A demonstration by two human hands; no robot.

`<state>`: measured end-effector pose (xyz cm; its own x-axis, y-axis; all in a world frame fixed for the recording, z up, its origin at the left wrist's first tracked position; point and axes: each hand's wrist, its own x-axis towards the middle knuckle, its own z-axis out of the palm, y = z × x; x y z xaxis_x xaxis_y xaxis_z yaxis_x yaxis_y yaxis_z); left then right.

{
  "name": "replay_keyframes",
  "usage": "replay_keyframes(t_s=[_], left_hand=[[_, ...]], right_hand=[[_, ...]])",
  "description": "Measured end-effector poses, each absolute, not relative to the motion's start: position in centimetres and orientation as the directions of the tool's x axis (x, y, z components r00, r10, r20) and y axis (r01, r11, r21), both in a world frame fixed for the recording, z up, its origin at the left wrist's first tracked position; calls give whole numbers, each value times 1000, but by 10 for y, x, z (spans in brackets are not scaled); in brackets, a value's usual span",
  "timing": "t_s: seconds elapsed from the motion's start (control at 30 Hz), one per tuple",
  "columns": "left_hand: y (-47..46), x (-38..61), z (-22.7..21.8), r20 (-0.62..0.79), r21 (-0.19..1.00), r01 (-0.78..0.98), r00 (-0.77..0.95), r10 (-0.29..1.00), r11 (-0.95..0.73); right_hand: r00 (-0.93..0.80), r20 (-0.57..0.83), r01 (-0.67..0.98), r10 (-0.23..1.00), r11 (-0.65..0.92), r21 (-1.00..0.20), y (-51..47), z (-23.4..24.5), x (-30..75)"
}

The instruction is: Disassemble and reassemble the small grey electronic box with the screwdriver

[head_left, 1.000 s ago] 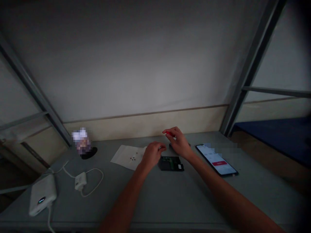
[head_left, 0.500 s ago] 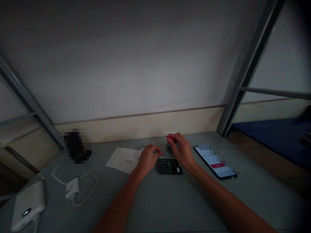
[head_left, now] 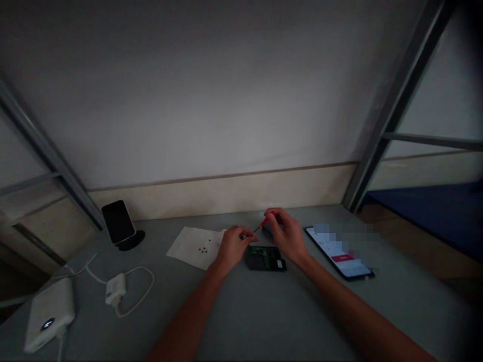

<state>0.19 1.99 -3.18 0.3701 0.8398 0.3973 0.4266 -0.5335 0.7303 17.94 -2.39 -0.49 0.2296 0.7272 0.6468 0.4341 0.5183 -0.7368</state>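
Observation:
My right hand (head_left: 286, 235) is closed on a screwdriver with a red handle (head_left: 267, 219). Its thin shaft slants down to the left, toward the fingertips of my left hand (head_left: 234, 246). Those fingers are pinched together around a small dark piece, too small to name. Just below both hands, an opened black device (head_left: 265, 259) with a green circuit board lies on the table. Left of it, several tiny dark screws (head_left: 204, 250) rest on a sheet of white paper (head_left: 185, 246). A dark object (head_left: 267, 229) is partly hidden behind my right hand.
At right lies a phone (head_left: 341, 256) with its screen lit. A black-screened device (head_left: 118, 222) leans on a round stand at the back left. A white power bank (head_left: 51, 314) and a white adapter (head_left: 115, 289) with cables occupy the left side of the grey table (head_left: 241, 317).
The screwdriver has turned so that its shaft now points at my left fingertips. My right hand has shifted slightly right. The whole view has moved a little.

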Motion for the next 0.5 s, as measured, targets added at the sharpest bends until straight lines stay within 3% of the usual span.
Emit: replay_keyframes(t_s=[0.17,0.5], left_hand=[[25,-1,-32,386,777,412,288,877,-477],[25,2,-36,370,794,400,278,887,-457]], right_hand=[[215,654,417,726,537,-733,-27,-1,177],[186,634,394,750,534,-748,-24,-7,178]])
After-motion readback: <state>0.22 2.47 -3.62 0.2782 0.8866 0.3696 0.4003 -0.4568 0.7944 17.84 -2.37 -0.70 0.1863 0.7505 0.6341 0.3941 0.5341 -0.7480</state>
